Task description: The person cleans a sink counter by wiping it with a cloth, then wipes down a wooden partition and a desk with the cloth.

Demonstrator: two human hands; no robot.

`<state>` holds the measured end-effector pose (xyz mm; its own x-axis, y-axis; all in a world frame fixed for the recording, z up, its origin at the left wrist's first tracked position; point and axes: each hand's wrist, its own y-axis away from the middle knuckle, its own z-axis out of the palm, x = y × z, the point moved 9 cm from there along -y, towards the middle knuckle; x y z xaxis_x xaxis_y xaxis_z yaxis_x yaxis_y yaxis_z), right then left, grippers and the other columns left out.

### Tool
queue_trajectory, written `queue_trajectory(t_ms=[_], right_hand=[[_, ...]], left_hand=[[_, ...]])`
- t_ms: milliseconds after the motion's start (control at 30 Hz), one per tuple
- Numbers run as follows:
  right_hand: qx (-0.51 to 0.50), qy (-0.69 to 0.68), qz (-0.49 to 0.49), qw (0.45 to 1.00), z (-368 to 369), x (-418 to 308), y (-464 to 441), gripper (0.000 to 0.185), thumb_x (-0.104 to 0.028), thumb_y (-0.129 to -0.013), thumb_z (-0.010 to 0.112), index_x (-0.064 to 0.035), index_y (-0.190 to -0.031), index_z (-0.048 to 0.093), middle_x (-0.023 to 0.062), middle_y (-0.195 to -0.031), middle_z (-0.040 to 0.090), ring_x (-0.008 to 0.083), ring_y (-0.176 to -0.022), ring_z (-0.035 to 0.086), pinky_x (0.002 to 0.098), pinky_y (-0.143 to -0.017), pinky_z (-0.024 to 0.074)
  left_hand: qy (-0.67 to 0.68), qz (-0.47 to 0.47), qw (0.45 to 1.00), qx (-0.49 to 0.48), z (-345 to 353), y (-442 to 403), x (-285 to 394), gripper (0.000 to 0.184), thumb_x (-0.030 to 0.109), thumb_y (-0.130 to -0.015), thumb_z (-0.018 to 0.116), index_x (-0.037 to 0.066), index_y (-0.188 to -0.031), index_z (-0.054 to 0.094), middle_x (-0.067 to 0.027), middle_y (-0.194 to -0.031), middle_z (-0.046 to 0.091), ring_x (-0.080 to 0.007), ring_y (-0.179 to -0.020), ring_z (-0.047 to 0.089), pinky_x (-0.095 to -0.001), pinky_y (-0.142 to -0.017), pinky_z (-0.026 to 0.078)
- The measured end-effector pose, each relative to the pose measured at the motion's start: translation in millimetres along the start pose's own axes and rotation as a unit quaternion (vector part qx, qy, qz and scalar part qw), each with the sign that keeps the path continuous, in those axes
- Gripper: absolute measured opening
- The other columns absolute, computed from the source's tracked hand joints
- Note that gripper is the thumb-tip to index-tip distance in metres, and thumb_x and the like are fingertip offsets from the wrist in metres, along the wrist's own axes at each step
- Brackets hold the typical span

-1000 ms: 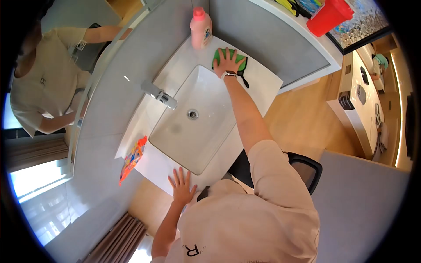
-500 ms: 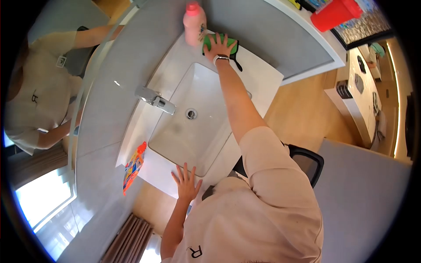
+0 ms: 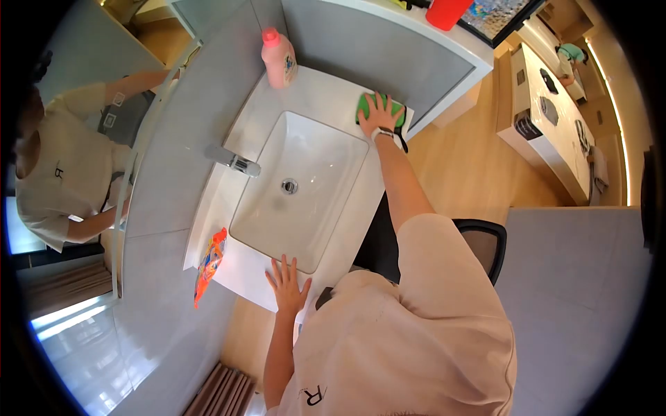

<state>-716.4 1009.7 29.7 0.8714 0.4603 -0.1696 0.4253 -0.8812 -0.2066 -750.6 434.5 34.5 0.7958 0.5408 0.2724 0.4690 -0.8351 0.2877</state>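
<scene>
My right hand (image 3: 378, 118) lies spread on a green cloth (image 3: 398, 112) with a dark edge and strap, pressing it on the white countertop (image 3: 326, 83) at its far right corner. My left hand (image 3: 288, 288) rests with fingers apart on the counter's near edge, beside the white sink (image 3: 316, 201), and holds nothing. A chrome faucet (image 3: 236, 161) reaches over the basin towards the drain. The pink bottle (image 3: 279, 61) stands upright at the back of the counter. An orange packet (image 3: 210, 263) lies at the left edge.
A mirror (image 3: 76, 152) is on the left wall. On a ledge at the top sits a red container (image 3: 447, 10). A black chair (image 3: 485, 246) stands to the right. Another person (image 3: 570, 61) is by a white table (image 3: 548, 125) at the far right.
My right hand and the green cloth have moved rightwards along the counter, away from the pink bottle. The view has shifted too. My left hand stays on the near edge.
</scene>
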Motion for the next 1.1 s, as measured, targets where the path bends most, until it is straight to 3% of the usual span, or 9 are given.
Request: queue_trajectory(t_ms=[133,300,533,667,733,867,1000,1067,1100], right_hand=[[-0.026,-0.019,0.035,0.999,-14.8,32.4,35.9,0.065,-0.050,-0.099,0.050,-0.0327,-0.161,0.040,0.0036,-0.172,0.031,0.0398,-0.160,0.020,0.0856,-0.116,0.0046],[-0.020,-0.024,-0.016,0.999,-22.5,17.0,104.7,0.066,-0.048,-0.099,0.050,-0.0313,-0.162,0.040,0.0056,-0.172,0.031,0.0405,-0.160,0.019,0.0851,-0.116,0.0054],[-0.082,-0.051,-0.290,0.952,-46.0,-75.9,306.4,0.063,-0.047,-0.094,0.059,-0.0270,-0.154,0.053,0.0076,-0.168,0.040,0.0431,-0.158,0.024,0.0838,-0.117,0.0070],[-0.149,-0.131,-0.409,0.891,-70.0,-121.4,407.4,0.060,-0.043,-0.094,0.061,-0.0278,-0.152,0.054,0.0075,-0.164,0.044,0.0405,-0.157,0.028,0.0817,-0.119,0.0084],[-0.160,-0.197,-0.520,0.816,-76.0,-135.5,427.9,0.062,-0.042,-0.094,0.063,-0.0282,-0.153,0.052,0.0057,-0.165,0.043,0.0370,-0.157,0.030,0.0785,-0.122,0.0097],[-0.195,-0.186,-0.583,0.767,-76.4,-120.3,403.1,0.062,-0.040,-0.094,0.064,-0.0321,-0.154,0.050,0.0039,-0.165,0.044,0.0341,-0.157,0.031,0.0747,-0.124,0.0098],[-0.134,-0.092,-0.493,0.855,-61.1,-77.6,299.7,0.059,-0.042,-0.094,0.063,-0.0287,-0.151,0.054,0.0056,-0.162,0.047,0.0341,-0.156,0.034,0.0737,-0.125,0.0117],[-0.089,-0.051,-0.386,0.917,-56.6,-48.1,243.0,0.060,-0.045,-0.097,0.059,-0.0268,-0.153,0.052,0.0069,-0.163,0.045,0.0367,-0.156,0.032,0.0749,-0.123,0.0130],[-0.091,-0.050,-0.387,0.916,-54.7,-44.6,231.2,0.060,-0.045,-0.097,0.059,-0.0268,-0.153,0.052,0.0069,-0.163,0.045,0.0367,-0.156,0.032,0.0749,-0.123,0.0130]], left_hand=[[0.005,0.004,0.999,0.041,9.4,11.7,1.2,0.077,0.047,-0.101,0.061,0.008,-0.163,0.036,-0.0167,-0.175,0.017,-0.0448,-0.162,0.005,-0.0697,-0.125,0.002],[0.033,-0.042,0.995,0.087,21.1,38.2,7.6,0.072,0.038,-0.100,0.061,0.009,-0.162,0.039,-0.0177,-0.175,0.020,-0.0422,-0.162,0.010,-0.0682,-0.126,0.006],[0.028,-0.044,0.989,0.135,42.5,57.8,5.2,0.071,0.033,-0.098,0.060,0.009,-0.161,0.042,-0.0177,-0.175,0.022,-0.0423,-0.162,0.013,-0.0674,-0.126,0.006],[0.030,-0.035,0.990,0.134,37.2,58.9,6.5,0.071,0.032,-0.097,0.062,0.008,-0.161,0.042,-0.0181,-0.174,0.024,-0.0425,-0.162,0.014,-0.0671,-0.126,0.008],[0.031,-0.026,0.990,0.137,33.2,57.5,7.5,0.070,0.031,-0.097,0.062,0.008,-0.160,0.043,-0.0182,-0.174,0.024,-0.0426,-0.161,0.014,-0.0672,-0.126,0.009],[0.050,-0.004,0.991,0.125,29.2,67.1,4.8,0.071,0.030,-0.096,0.063,0.009,-0.160,0.042,-0.0177,-0.174,0.024,-0.0425,-0.161,0.016,-0.0678,-0.125,0.011],[0.044,-0.004,0.993,0.111,36.6,74.3,2.3,0.072,0.028,-0.095,0.065,0.009,-0.161,0.041,-0.0159,-0.174,0.024,-0.0415,-0.161,0.017,-0.0680,-0.125,0.012],[0.039,-0.004,0.992,0.120,43.8,79.1,-1.3,0.072,0.027,-0.095,0.064,0.009,-0.161,0.041,-0.0154,-0.174,0.024,-0.0411,-0.161,0.017,-0.0680,-0.125,0.012],[0.035,-0.005,0.991,0.126,46.9,83.8,-2.4,0.072,0.026,-0.096,0.064,0.010,-0.161,0.040,-0.0150,-0.174,0.024,-0.0407,-0.161,0.017,-0.0680,-0.125,0.012]])
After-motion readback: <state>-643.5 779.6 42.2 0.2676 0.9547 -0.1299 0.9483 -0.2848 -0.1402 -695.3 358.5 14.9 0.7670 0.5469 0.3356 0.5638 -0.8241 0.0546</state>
